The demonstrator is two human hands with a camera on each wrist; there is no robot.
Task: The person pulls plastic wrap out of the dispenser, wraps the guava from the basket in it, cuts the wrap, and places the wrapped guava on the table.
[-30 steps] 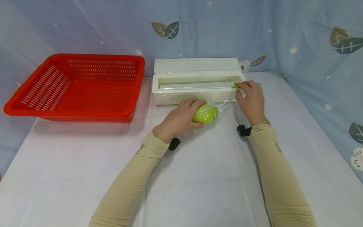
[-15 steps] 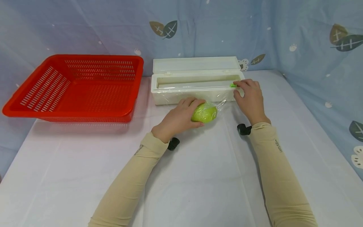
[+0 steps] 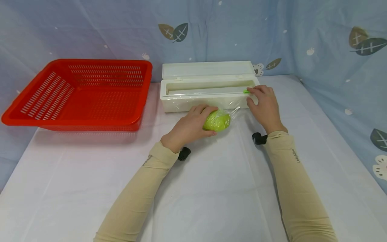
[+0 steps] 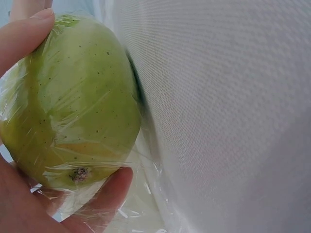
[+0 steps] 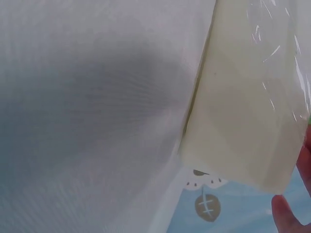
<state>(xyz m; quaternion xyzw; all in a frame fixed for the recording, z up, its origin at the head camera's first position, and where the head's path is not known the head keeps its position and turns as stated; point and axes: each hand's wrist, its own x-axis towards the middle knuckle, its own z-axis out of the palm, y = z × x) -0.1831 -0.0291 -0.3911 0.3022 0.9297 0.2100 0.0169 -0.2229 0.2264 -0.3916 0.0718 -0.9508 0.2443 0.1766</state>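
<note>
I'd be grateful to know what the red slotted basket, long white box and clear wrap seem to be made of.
Red slotted basket: probably moulded plastic, fairly glossy, with uniform colour and regular slots. Long white box: likely smooth rigid plastic, given flat faces, straight edges. Clear wrap: apparently thin, glossy plastic film, transparent with bright creases.

A pale blue cloth point(image 3: 229, 30) printed with brown and grey leaves point(image 3: 180, 32), white blossoms point(image 3: 380, 167) and paw prints point(image 3: 310, 51) hangs behind and beside a white-covered table point(image 3: 217, 195) under soft light.
</note>
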